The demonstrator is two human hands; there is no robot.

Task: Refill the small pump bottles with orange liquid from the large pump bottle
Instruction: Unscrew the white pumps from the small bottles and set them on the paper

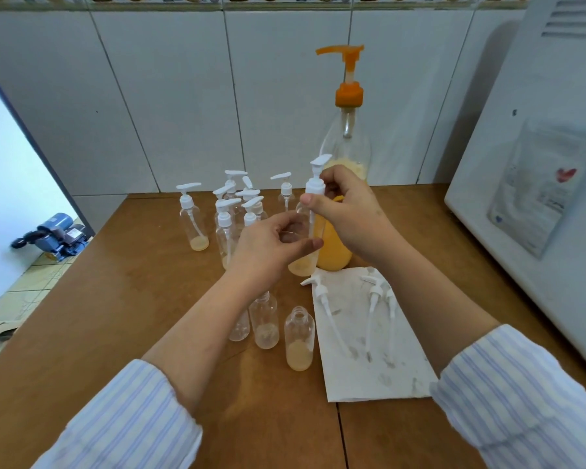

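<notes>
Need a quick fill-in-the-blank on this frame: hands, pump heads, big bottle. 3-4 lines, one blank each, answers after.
1. The right hand pinches the white pump head of the small bottle gripped by the ____ hand.
2. The large pump bottle has a pump coloured ____.
3. Three loose pump heads lie on a sheet of ____.
4. The uncapped bottle nearest the camera has no ____ on it.

Missing words: left; orange; paper; pump

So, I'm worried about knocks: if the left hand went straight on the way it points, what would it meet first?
Probably the large pump bottle, right behind the small bottle the left hand holds; depth is unclear.
</notes>
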